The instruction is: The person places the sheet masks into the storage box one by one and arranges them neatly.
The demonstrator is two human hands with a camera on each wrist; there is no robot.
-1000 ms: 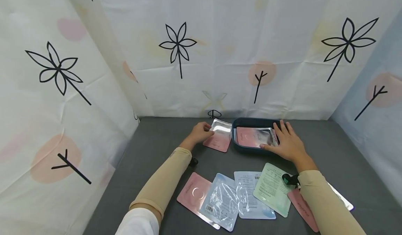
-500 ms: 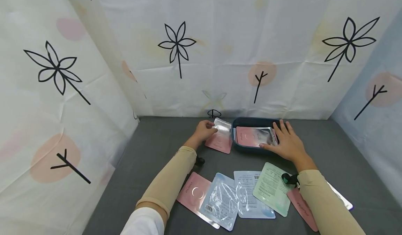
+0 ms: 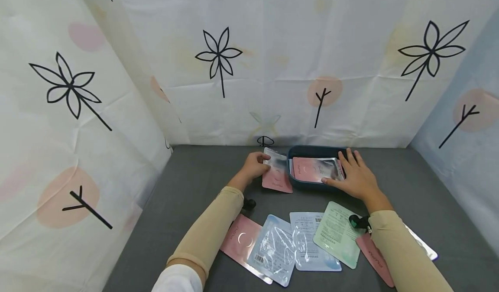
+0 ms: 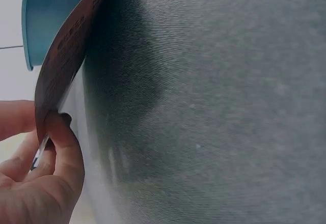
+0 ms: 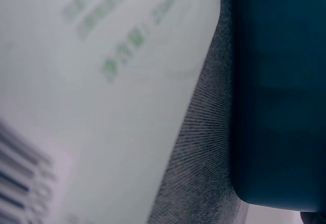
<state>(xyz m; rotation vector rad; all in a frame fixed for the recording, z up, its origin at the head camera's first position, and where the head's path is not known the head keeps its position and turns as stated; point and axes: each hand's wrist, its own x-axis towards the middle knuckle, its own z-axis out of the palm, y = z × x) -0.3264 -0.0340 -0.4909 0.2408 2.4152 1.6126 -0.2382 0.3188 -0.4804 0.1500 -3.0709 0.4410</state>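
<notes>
Looking at a curtained-off booth (image 3: 265, 88) here, closed in left, back and right by creased, flower-printed drapes (image 3: 179, 53) around a grey surface (image 3: 273, 203); can't tell what building.

A dark grey surface (image 3: 425, 188), finely ribbed up close, carries everything, with a dark teal bin (image 3: 312, 151) resting on it. On the near side of the bin, to its left, lies a rosy packet (image 3: 242, 240), partly covered by a blue packet (image 3: 273, 249). Straight in front of the bin is a pale bluish packet (image 3: 312, 242), overlapped by a green packet (image 3: 338, 235) (printed in small green text). Near and right of the bin lie a narrow-looking dusky-pink packet (image 3: 375, 259) and a white-edged item (image 3: 422, 242), both partly hidden.
</notes>
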